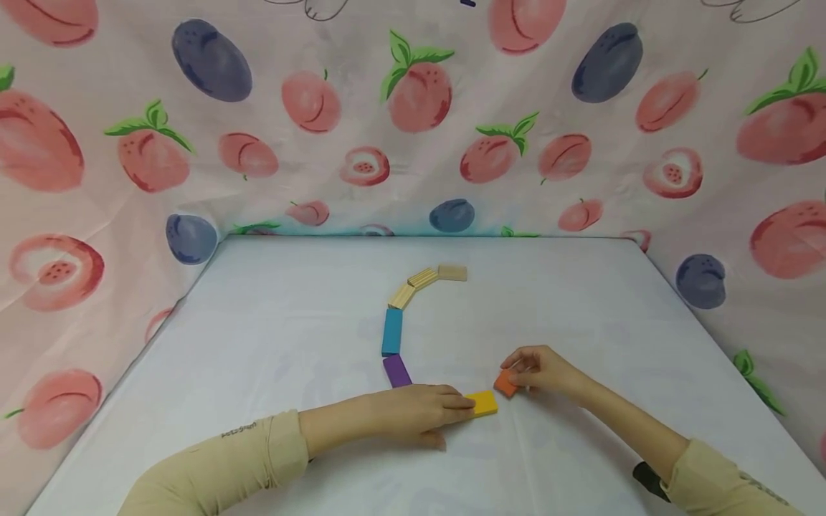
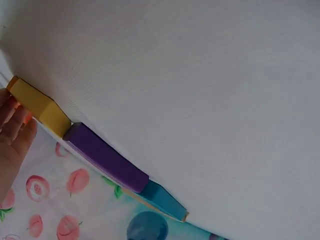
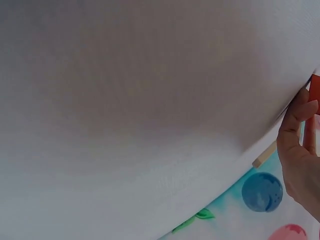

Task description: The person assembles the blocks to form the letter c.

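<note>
An orange block (image 1: 506, 383) is pinched in the right hand (image 1: 545, 373), just off the end of a yellow block (image 1: 484, 403). The left hand (image 1: 419, 412) lies over the near part of the curve, its fingertips on the yellow block and its thumb apart on the near side. Part of the row is hidden under that hand in the head view. In the left wrist view, the yellow block (image 2: 40, 106) meets a purple block (image 2: 107, 157), with the fingers (image 2: 15, 120) beside the yellow one. The right wrist view catches only an edge of the orange block (image 3: 314, 92).
From the purple block, the curve runs away through a blue block (image 1: 391, 332) to several plain wooden blocks (image 1: 422, 279). All lie on a white-covered table (image 1: 290, 308). A fruit-print cloth (image 1: 361, 93) hangs behind and along both sides.
</note>
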`<state>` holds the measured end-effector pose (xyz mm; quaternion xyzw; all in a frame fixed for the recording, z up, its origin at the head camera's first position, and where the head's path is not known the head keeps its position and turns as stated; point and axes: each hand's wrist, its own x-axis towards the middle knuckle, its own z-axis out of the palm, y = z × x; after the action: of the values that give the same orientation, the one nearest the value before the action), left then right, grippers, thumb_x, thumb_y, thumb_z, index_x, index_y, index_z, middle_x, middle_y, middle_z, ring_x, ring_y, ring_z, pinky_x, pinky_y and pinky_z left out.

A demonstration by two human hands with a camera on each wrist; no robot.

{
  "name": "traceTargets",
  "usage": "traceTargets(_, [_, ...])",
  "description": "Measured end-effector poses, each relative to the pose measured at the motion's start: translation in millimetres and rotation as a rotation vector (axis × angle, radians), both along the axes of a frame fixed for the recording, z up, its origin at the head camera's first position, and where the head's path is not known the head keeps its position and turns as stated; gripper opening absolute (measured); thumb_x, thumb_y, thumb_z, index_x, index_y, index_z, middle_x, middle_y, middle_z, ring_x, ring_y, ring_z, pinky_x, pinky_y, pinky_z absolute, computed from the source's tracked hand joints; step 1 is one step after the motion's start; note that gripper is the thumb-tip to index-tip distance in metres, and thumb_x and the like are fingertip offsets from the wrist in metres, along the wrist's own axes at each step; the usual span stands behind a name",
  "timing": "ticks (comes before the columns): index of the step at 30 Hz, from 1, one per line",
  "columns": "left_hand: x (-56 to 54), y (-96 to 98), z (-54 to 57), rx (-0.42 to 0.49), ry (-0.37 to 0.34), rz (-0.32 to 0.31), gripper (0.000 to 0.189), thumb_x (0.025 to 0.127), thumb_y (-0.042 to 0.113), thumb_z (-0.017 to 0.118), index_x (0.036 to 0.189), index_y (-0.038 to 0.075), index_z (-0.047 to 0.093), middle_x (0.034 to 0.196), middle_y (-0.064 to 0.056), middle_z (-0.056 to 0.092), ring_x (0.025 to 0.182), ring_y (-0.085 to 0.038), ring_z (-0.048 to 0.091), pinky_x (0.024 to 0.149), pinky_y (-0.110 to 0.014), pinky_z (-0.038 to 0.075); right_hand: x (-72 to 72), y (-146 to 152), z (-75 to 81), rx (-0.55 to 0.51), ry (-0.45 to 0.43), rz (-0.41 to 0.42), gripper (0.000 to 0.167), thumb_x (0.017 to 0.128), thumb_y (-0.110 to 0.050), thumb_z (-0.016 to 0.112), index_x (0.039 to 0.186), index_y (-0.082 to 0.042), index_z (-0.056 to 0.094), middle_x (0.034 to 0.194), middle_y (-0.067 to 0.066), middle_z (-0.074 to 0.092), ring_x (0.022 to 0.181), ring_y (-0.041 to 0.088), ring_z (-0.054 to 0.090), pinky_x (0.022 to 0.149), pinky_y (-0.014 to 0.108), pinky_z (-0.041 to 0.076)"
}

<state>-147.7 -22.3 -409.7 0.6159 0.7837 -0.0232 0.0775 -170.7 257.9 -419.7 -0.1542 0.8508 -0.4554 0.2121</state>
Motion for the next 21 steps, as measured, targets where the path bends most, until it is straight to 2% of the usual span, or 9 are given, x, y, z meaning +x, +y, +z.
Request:
traceTargets(5, [1.8, 3.6, 3.8, -0.026, 0.013, 0.018, 0.057, 0.093, 0.041, 0.056, 0.141, 0.013, 0.045, 0.145, 0.002, 0.045, 0.131, -0.011, 0.044, 0.111, -0.02, 0.034, 2.2, -3.1, 0.2, 0.005, 0.005, -0.014, 0.027, 0.087, -0.008, 0.064, 0.107, 0.011, 0.061, 0.084, 0.008, 0.065, 0.065, 0.007, 0.054, 0.055, 0.02, 0.048])
traceTargets(13, [-1.6, 4.6, 5.2, 0.004, -0.07, 0.031, 0.054, 0.093, 0.037, 0.058, 0.14, 0.013, 0.046, 0.144, 0.002, 0.046, 0.131, -0.011, 0.044, 0.11, -0.021, 0.034, 7.9, -8.9, 3.8, 0.051, 0.081, -0.005, 0.023, 0.081, -0.004, 0.066, 0.101, 0.008, 0.063, 0.083, 0.008, 0.064, 0.068, 0.007, 0.053, 0.059, 0.018, 0.047])
traceTargets(21, [-1.4, 3.4, 3.3, -0.001, -0.055, 0.027, 0.055, 0.092, 0.037, 0.059, 0.139, 0.013, 0.047, 0.144, 0.002, 0.047, 0.13, -0.011, 0.045, 0.11, -0.021, 0.035, 10.2, -12.5, 3.5, 0.053, 0.092, 0.004, 0.022, 0.084, -0.006, 0.066, 0.101, 0.007, 0.064, 0.086, 0.01, 0.065, 0.07, 0.01, 0.054, 0.06, 0.018, 0.047])
